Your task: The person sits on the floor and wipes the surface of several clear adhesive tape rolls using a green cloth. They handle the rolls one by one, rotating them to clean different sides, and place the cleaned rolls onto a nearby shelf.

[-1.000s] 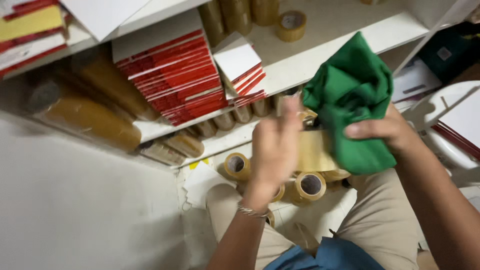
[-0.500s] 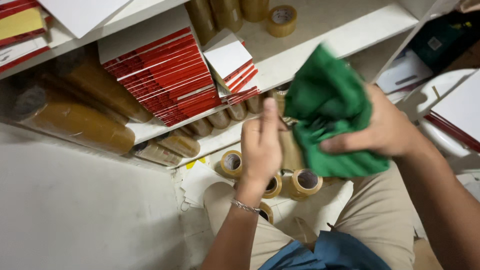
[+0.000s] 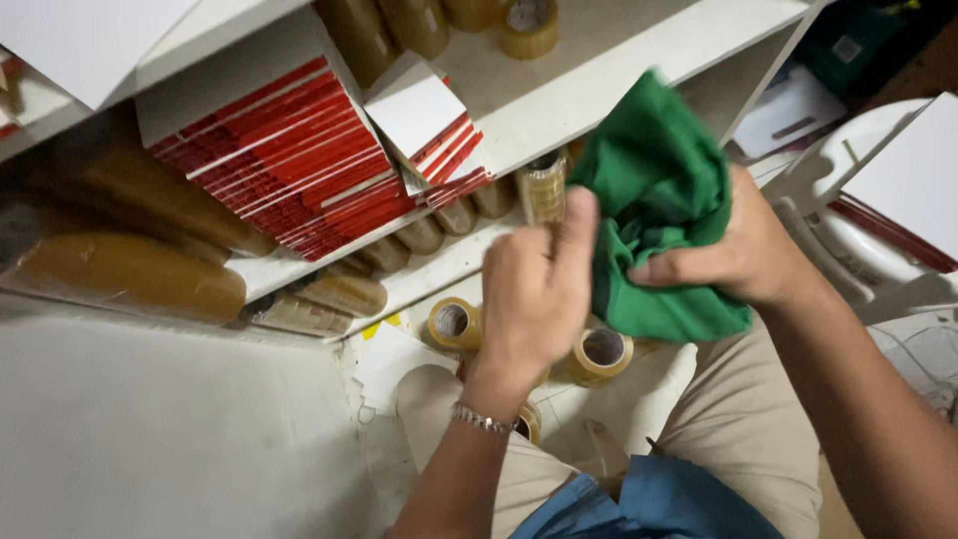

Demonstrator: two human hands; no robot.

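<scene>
**Green cloth bunched in both hands before the shelves**

At far left, long brown tape rolls wrapped in clear film (image 3: pixel 120 274) lie on their sides on the white shelf (image 3: pixel 599 90). Just right of them leans a stack of red-edged booklets with white covers (image 3: pixel 269 165), and a smaller stack of the same kind (image 3: pixel 434 125) rests against it. Low in the middle, yellow-brown tape rolls with cardboard cores (image 3: pixel 454 324) lie flat on the tiled floor (image 3: pixel 639 394) between the person's knees.

The left hand (image 3: pixel 534 299), a silver bracelet (image 3: pixel 479 419) at its wrist, is seen from the back with fingers curled at the left edge of the crumpled green cloth (image 3: pixel 654 200); what they grip is hidden, so I cannot tell. The cloth is a matt, deep green wad of soft folds, its long axis running from near to far, upper end towards the shelf edge. The right hand (image 3: pixel 733 260) grasps it from the right, thumb laid across the lower folds. It hangs in the air, above the floor rolls.
</scene>
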